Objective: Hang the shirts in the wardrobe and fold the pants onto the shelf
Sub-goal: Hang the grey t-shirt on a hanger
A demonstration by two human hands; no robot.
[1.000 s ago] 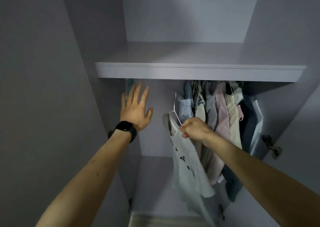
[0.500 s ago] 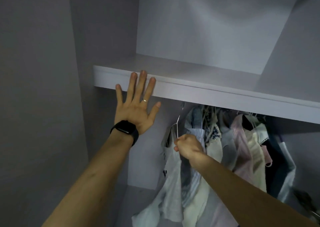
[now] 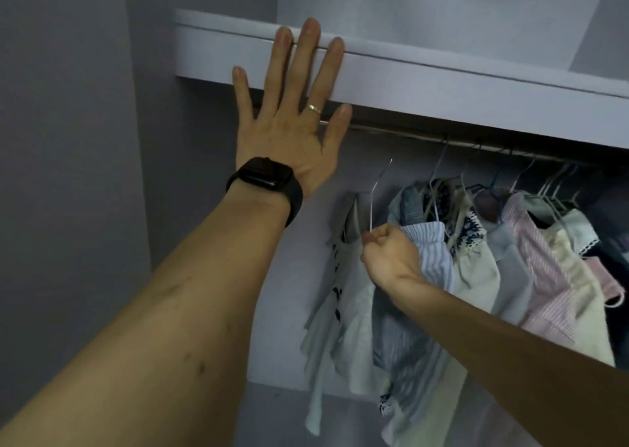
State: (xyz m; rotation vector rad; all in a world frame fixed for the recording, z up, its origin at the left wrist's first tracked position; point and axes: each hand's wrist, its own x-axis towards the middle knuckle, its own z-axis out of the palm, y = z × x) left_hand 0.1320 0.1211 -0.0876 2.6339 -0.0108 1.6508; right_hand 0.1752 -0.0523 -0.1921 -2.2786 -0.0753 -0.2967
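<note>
Pale shirt with dark print hangs on a wire hanger, hook just below the rail, not on it. Right hand pinches the hanger's neck, fingers curled. Left hand is flat and spread, fingertips on the shelf front edge. Hung shirts crowd the rail to the right. Black watch on left wrist.

from my right hand, bare rail at 12 o'clock, shelf edge just above, hung shirts packed at 3, my left hand at 11
</note>
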